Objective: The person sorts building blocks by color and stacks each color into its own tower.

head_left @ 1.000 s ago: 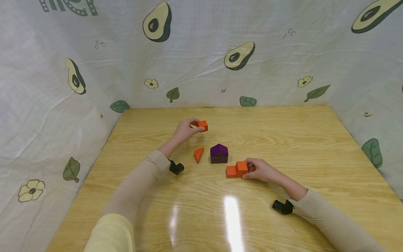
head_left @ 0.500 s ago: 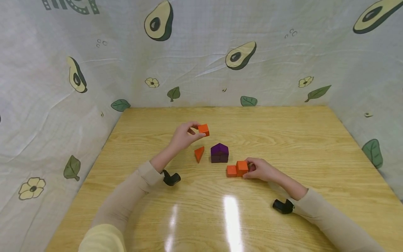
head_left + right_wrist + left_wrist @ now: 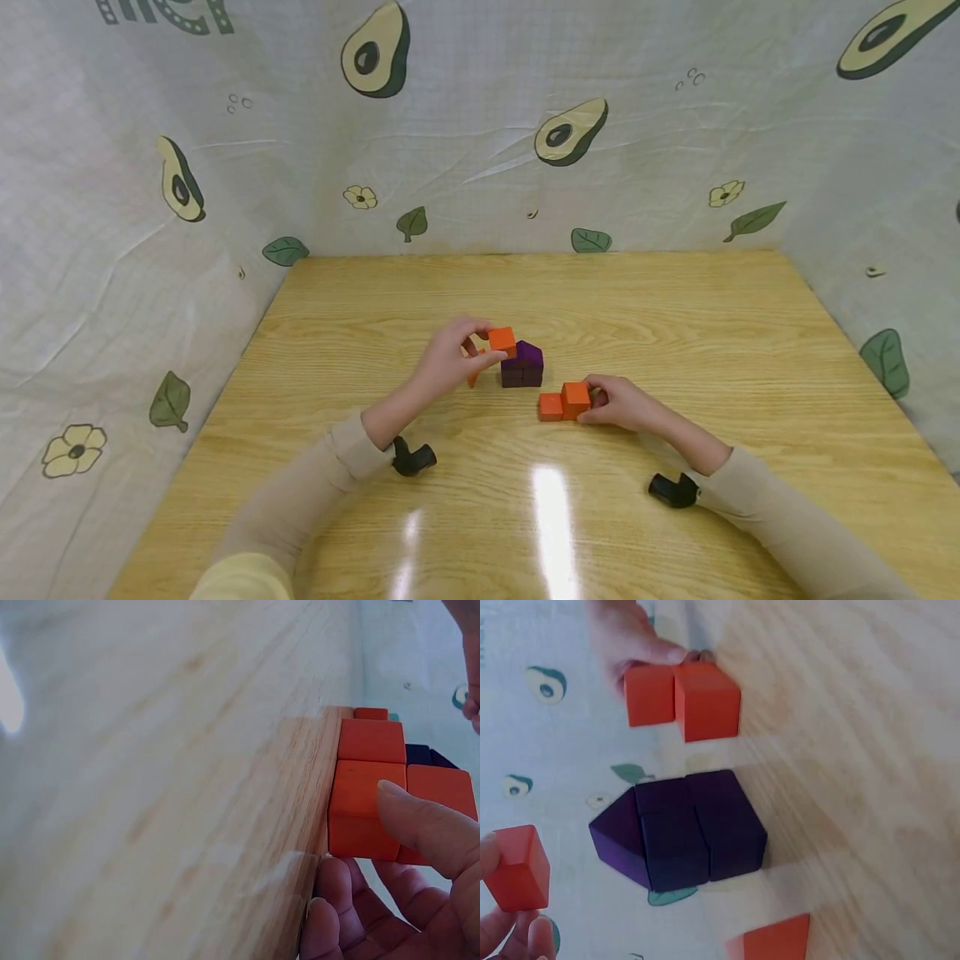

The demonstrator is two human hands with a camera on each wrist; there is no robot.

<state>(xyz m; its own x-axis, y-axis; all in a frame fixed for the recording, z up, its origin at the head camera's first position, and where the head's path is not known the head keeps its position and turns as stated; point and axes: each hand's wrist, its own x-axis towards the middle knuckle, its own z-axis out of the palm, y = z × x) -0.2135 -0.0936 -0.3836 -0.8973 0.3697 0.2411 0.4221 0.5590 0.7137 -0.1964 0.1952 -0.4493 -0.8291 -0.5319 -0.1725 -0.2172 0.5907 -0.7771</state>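
My left hand (image 3: 448,357) pinches an orange cube (image 3: 517,866) between thumb and fingers, above the table. In the head view the cube overlaps the roof of a small purple block house (image 3: 522,373). That house has a triangular block over several dark purple cubes. My right hand (image 3: 618,404) grips a stack of orange cubes (image 3: 576,401) on the table, thumb on the near face and fingers on the far side. Another orange cube (image 3: 551,407) sits against the stack's left side. An orange triangular block (image 3: 776,941) lies left of the house, partly hidden by my left hand in the head view.
Everything stands on a wooden table (image 3: 675,325). A white cloth (image 3: 480,192) printed with avocados and leaves hangs behind it and at both sides. Black wrist-camera mounts (image 3: 413,458) jut from both sleeves, close over the tabletop.
My left hand has carried its orange cube toward me and to the right, from behind the house to its roof. The right hand stays on the stack.
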